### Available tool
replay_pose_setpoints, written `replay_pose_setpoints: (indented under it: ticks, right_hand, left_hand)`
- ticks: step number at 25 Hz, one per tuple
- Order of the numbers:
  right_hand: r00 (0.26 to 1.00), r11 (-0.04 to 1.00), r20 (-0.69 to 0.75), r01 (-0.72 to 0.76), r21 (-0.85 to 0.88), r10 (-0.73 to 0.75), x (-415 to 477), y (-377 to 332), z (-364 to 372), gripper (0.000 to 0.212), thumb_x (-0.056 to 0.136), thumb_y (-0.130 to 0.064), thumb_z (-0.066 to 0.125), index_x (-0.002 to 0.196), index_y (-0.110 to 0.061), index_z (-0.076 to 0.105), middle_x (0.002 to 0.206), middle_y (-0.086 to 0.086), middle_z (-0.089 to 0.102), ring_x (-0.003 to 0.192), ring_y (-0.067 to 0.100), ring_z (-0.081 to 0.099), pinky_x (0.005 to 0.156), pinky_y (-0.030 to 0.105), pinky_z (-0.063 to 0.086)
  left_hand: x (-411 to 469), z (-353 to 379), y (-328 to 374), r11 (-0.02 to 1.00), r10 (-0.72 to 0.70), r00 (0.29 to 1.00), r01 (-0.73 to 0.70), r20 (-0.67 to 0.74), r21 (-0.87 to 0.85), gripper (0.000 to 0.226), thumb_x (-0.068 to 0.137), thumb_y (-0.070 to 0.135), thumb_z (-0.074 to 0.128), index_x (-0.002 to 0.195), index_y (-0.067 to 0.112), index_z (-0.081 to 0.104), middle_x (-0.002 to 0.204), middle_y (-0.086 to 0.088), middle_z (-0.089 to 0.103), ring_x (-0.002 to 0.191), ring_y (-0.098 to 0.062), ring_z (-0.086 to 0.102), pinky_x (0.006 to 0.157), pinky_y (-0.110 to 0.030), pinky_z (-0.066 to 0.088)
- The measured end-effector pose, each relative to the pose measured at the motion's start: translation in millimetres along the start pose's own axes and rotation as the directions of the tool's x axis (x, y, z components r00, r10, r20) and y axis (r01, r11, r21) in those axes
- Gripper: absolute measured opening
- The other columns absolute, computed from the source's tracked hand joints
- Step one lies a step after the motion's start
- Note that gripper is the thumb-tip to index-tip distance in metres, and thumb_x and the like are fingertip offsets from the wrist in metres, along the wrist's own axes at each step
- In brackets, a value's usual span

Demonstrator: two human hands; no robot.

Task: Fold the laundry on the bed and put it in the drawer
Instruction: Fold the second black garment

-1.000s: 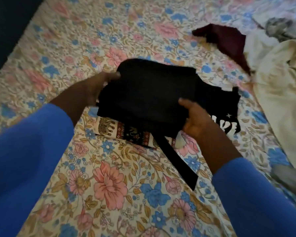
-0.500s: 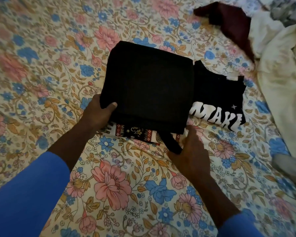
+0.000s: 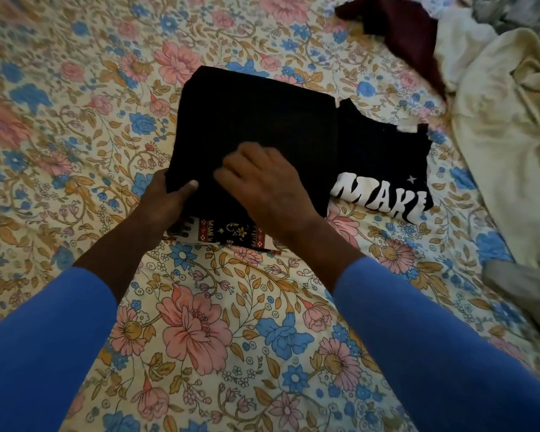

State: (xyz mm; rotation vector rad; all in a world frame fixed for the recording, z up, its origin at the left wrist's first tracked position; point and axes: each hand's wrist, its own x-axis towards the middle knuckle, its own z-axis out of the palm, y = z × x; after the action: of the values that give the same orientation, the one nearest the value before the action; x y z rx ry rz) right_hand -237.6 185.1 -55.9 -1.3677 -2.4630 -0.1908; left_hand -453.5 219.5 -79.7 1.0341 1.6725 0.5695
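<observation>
1. Hands first: the left hand (image 3: 166, 202) holds the near left corner of a folded black cloth (image 3: 256, 120), with its thumb on top and the other fingers hidden
2. Just beside that thumb, the right hand (image 3: 262, 182) lies on top of the same cloth, with loose fingers that press down and grip nothing; the fingers look a bit blurry
3. From under both hands, the black cloth lies flat and square and reaches away past the fingers
4. Near the wrists, a patterned cloth (image 3: 231, 233) peeks out from under the black cloth
5. Right of the right hand, a black shirt (image 3: 381, 151) with big white letters lies flat, touching the black cloth
6. Far past the right hand, a dark red cloth (image 3: 402, 35) lies in a heap, and a crumpled cream cloth (image 3: 496, 135) sits beside it, further right
7. Out to the right of the right arm, a grey cloth (image 3: 518, 285) lies at the edge of the view
8. Under the hands and all the clothes is a flowery sheet (image 3: 200, 338), and blue sleeves (image 3: 44, 353) cover both arms
</observation>
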Motion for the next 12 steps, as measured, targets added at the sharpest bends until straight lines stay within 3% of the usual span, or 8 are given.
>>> replay_pose_setpoints:
  ticks: [1,2,3,5,7,9,12]
  right_hand:
    - [0.981,0.983,-0.062,-0.183,0.020,0.184,8,7,4,0.037,0.091,-0.012,0.066,0.128,-0.015,0.065,0.125,0.010,0.063,0.119,0.030,0.056,0.091,0.040,0.050]
    - [0.898,0.906,-0.129,-0.410,0.104,0.421,10,12,2,0.038,0.091,-0.010,0.062,0.129,-0.016,0.065,0.126,0.010,0.062,0.118,0.029,0.056,0.091,0.041,0.051]
    - [0.764,0.777,-0.166,-0.585,0.231,0.624,5,15,0,0.040,0.091,-0.008,0.058,0.130,-0.017,0.064,0.126,0.008,0.061,0.116,0.026,0.056,0.089,0.040,0.052]
    - [0.540,0.522,-0.118,-0.698,0.491,0.833,-27,12,-8,0.039,0.093,-0.008,0.060,0.131,-0.020,0.061,0.124,0.002,0.058,0.114,0.019,0.056,0.089,0.037,0.054]
    - [0.478,0.404,-0.038,-0.694,0.597,0.877,-82,2,-17,0.034,0.096,-0.014,0.061,0.128,-0.023,0.061,0.122,-0.003,0.056,0.112,0.015,0.058,0.089,0.039,0.056]
    - [0.459,0.364,0.016,-0.725,0.585,0.888,-151,-4,-29,0.030,0.095,-0.015,0.061,0.124,-0.023,0.062,0.119,-0.006,0.056,0.111,0.015,0.059,0.086,0.043,0.056]
    - [0.349,0.310,0.004,-0.837,0.452,0.937,-261,16,-54,0.029,0.094,-0.014,0.064,0.121,-0.024,0.064,0.117,-0.005,0.058,0.113,0.018,0.061,0.088,0.047,0.055]
  left_hand:
    - [-3,0,2,1.000,-0.015,1.000,0.014,-0.021,-0.019,0.056,0.102,0.037,0.064,0.152,0.022,0.042,0.136,0.000,0.058,0.121,-0.023,0.059,0.101,-0.047,0.054]
    - [-7,3,3,1.000,-0.010,0.997,0.011,-0.077,0.016,0.055,0.102,0.038,0.063,0.151,0.021,0.045,0.137,-0.003,0.059,0.121,-0.025,0.060,0.100,-0.045,0.054]
    - [-13,6,2,0.993,0.025,0.986,-0.006,-0.163,0.117,0.054,0.102,0.040,0.063,0.150,0.020,0.046,0.138,-0.006,0.059,0.122,-0.028,0.060,0.098,-0.044,0.053]
    - [-38,19,1,0.924,0.210,0.922,-0.078,-0.326,0.375,0.059,0.100,0.043,0.062,0.150,0.016,0.043,0.143,-0.013,0.054,0.129,-0.035,0.055,0.101,-0.049,0.048]
    - [-78,43,0,0.818,0.448,0.819,-0.212,-0.360,0.535,0.060,0.100,0.041,0.061,0.150,0.016,0.039,0.153,-0.016,0.042,0.140,-0.038,0.043,0.109,-0.057,0.038]
    - [-117,81,-3,0.705,0.624,0.750,-0.420,-0.220,0.571,0.056,0.103,0.040,0.056,0.149,0.013,0.042,0.158,-0.016,0.036,0.146,-0.037,0.037,0.113,-0.057,0.033]
    - [-156,164,-20,0.514,0.719,0.677,-0.670,0.157,0.535,0.055,0.102,0.044,0.051,0.144,0.009,0.052,0.158,-0.017,0.038,0.148,-0.038,0.036,0.114,-0.055,0.035]
